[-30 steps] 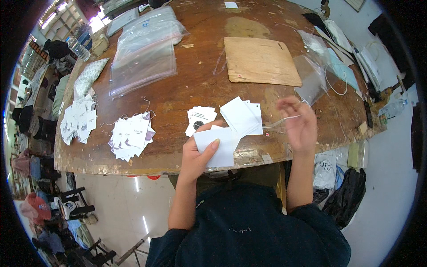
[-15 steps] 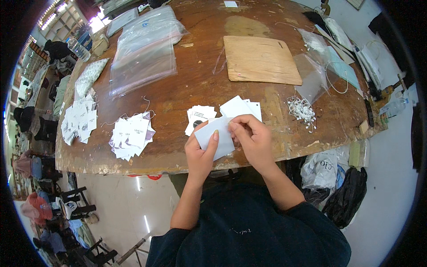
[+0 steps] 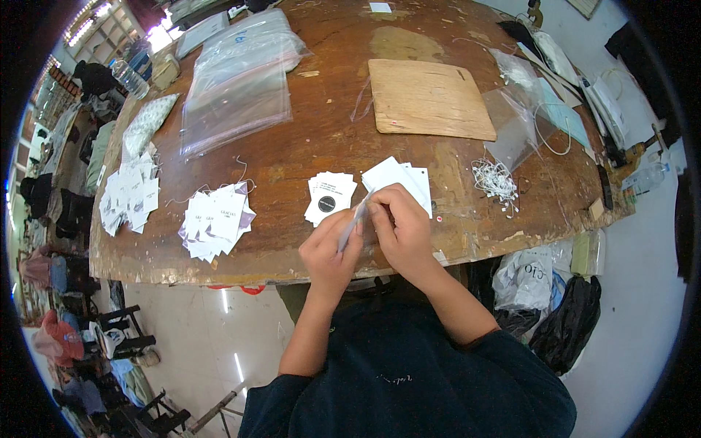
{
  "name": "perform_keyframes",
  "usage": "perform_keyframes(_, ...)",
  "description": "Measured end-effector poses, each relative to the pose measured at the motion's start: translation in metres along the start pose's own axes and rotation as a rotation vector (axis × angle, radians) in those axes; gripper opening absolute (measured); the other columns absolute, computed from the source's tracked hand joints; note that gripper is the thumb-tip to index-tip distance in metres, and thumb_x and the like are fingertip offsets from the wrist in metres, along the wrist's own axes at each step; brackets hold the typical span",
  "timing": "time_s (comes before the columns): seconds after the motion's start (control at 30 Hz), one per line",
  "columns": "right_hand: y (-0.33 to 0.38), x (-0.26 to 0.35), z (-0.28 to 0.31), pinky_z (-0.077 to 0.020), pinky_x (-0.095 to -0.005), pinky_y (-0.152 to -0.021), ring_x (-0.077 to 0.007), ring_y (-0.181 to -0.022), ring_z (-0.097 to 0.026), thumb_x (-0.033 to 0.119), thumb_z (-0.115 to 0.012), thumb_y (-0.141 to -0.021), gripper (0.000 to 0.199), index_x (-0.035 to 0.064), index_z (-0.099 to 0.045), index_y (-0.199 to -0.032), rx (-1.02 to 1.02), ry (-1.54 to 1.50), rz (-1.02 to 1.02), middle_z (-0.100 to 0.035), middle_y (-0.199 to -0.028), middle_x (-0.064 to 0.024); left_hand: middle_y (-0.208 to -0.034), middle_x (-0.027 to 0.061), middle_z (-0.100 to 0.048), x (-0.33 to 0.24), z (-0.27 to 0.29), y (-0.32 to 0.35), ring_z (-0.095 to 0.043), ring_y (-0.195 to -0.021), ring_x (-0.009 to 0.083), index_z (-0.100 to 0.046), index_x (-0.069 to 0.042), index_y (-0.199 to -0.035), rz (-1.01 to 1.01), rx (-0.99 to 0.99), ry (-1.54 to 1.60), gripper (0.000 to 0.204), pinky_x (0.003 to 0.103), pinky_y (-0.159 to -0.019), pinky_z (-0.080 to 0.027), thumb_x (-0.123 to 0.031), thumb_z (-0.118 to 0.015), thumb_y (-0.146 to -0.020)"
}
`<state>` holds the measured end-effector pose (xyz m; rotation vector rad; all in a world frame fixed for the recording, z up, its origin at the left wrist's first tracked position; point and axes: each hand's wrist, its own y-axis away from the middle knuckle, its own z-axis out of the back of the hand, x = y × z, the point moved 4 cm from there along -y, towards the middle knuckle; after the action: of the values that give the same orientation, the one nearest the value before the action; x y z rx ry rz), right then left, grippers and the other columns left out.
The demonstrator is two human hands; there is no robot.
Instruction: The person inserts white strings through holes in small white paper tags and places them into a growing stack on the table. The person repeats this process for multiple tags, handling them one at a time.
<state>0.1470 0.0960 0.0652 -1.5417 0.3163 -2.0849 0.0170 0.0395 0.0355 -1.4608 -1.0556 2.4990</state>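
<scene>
A thin white card is turned nearly edge-on above the table's near edge. My left hand is closed around its lower part, thumb against one face. My right hand pinches at the card's upper corner; whether a string is also between those fingertips cannot be made out. Just beyond my hands lie a small stack of white cards with a black round mark and a stack of plain white cards, partly covered by my right hand. Left of them sits a pile of printed tags with loose strings.
Another tag pile lies at far left, below a filled plastic packet. Clear plastic bags lie behind. A wooden board sits beyond the cards, with a tangle of white strings to the right. Black bags stand below the table.
The card has turned from showing its broad face to nearly edge-on. My right hand has shifted slightly left and down, and the round-marked card stack is now less covered.
</scene>
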Motion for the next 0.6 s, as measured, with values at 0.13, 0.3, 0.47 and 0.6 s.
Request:
perform_keyframes(0.13, 0.007, -0.018, -0.008, -0.0456, -0.0257, -0.060, -0.0111, -0.067, -0.056, 0.009, -0.059, -0.095, 0.011, -0.0010, -0.061, -0.097, 0.145, -0.434, -0.531, -0.061, -0.078, -0.0032, -0.104, 0.0011, -0.069, -0.005, 0.008, -0.001, -0.064, -0.084, 0.0212, -0.073, -0.014, -0.103, -0.400, -0.065, -0.363, 0.028, 0.033, -0.071, -0.049, -0.010, -0.073, -0.076)
perform_keyframes(0.3, 0.004, -0.026, -0.009, -0.0424, -0.0203, -0.058, -0.0051, -0.065, -0.054, 0.016, -0.064, -0.093, 0.015, 0.0011, -0.064, -0.091, 0.309, -0.771, -0.642, -0.062, -0.075, 0.0007, -0.105, -0.0064, -0.068, -0.014, 0.017, 0.004, -0.059, -0.085, 0.0169, -0.075, -0.024, -0.096, -0.610, -0.031, -0.613, 0.026, 0.033, -0.071, -0.042, -0.019, -0.072, -0.071)
perform_keyframes(0.47, -0.040, -0.055, 0.026, -0.0433, -0.0227, -0.059, -0.0059, -0.067, -0.056, 0.014, -0.067, -0.091, 0.017, -0.0005, -0.065, -0.082, -0.156, -0.262, -0.356, -0.062, -0.072, -0.0005, -0.095, -0.0053, -0.068, -0.004, 0.047, 0.000, -0.060, -0.081, 0.0165, -0.076, -0.023, -0.091, -0.606, -0.010, -0.591, 0.029, 0.032, -0.068, -0.043, -0.015, -0.074, -0.063)
perform_keyframes(0.6, -0.046, -0.070, 0.027, -0.0447, -0.0253, -0.059, -0.0104, -0.065, -0.058, 0.016, -0.068, -0.089, 0.018, -0.0018, -0.066, -0.085, -0.206, -0.314, -0.321, -0.064, -0.070, -0.0039, -0.094, -0.0019, -0.067, 0.023, 0.077, -0.002, -0.060, -0.080, 0.0187, -0.076, -0.020, -0.092, -0.567, -0.024, -0.749, 0.033, 0.033, -0.070, -0.046, -0.008, -0.072, -0.062)
